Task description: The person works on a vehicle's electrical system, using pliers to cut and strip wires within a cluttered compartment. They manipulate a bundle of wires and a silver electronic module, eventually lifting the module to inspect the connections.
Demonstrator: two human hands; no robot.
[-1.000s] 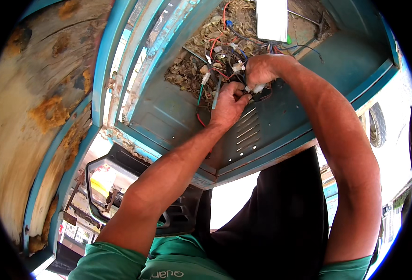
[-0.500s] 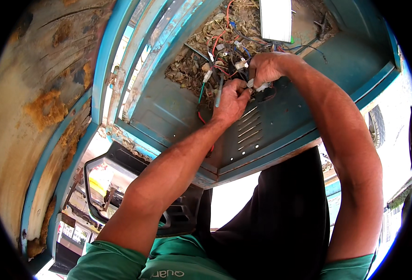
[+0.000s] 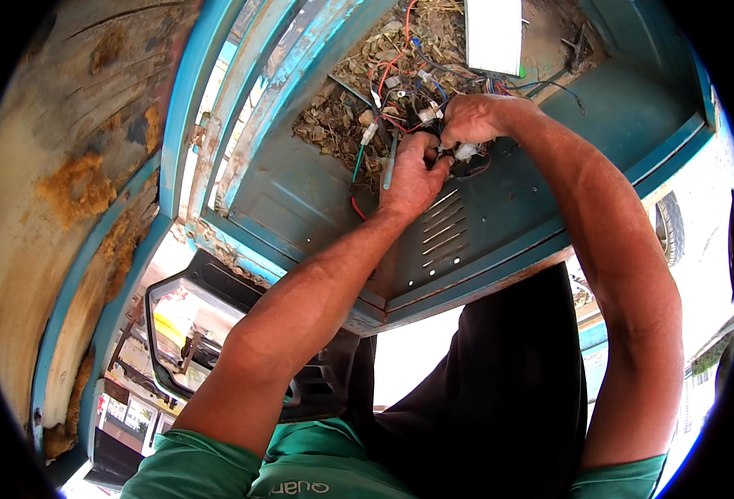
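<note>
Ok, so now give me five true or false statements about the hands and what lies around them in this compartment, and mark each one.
1. The bare left hand and bare right hand are close together among thin coloured wires. True.
2. The shirt's short sleeves are red. False: they are green fabric sleeves.
3. A small whitish plastic piece shows just below the right hand in the picture. True.
4. Long narrow slots in the blue-green metal floor lie beyond the hands. False: they are on the person's side of them.
5. A flat white rectangular panel lies beyond the right hand, not touching it. True.
</note>
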